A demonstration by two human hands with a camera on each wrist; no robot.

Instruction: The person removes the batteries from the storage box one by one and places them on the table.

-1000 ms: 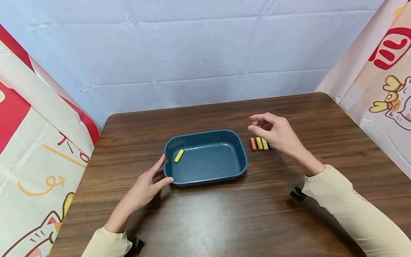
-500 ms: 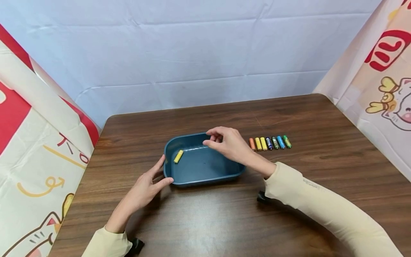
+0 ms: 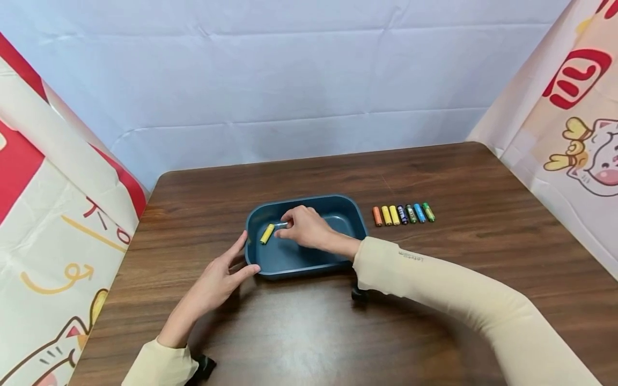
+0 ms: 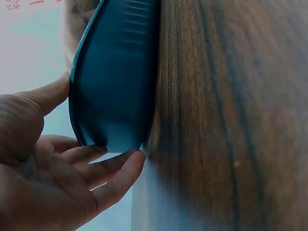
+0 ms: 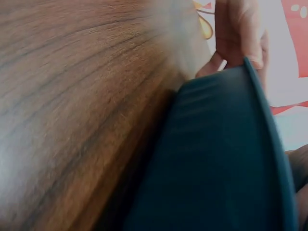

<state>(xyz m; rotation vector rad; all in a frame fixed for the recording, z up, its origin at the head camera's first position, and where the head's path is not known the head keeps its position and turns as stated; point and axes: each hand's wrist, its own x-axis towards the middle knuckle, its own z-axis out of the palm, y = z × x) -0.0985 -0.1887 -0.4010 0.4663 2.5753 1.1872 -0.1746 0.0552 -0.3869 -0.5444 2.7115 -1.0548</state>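
A dark blue plastic bin (image 3: 347,212) stands on the wooden table. My left hand (image 3: 212,284) holds its left end, the thumb on the rim and the fingers against the outer wall, as the left wrist view (image 4: 62,168) also shows. Inside the bin, near the left wall, lies a yellow battery (image 3: 267,234). My right hand (image 3: 309,229) reaches down into the bin and pinches a small silvery-blue battery (image 3: 280,225) close to the yellow one. The fingers hide much of the pinched battery. In the right wrist view the bin wall (image 5: 216,144) covers most of that hand.
To the right of the bin, several batteries lie side by side in a row on the table, from an orange one (image 3: 377,216) to a green one (image 3: 428,212). A pale cloth (image 3: 299,80) hangs behind the table (image 3: 289,332), and printed cloths hang at both sides.
My right hand has moved left from above the battery row, over the bin's rim, and down into the bin beside the yellow battery. The left hand stays at the bin's left end.
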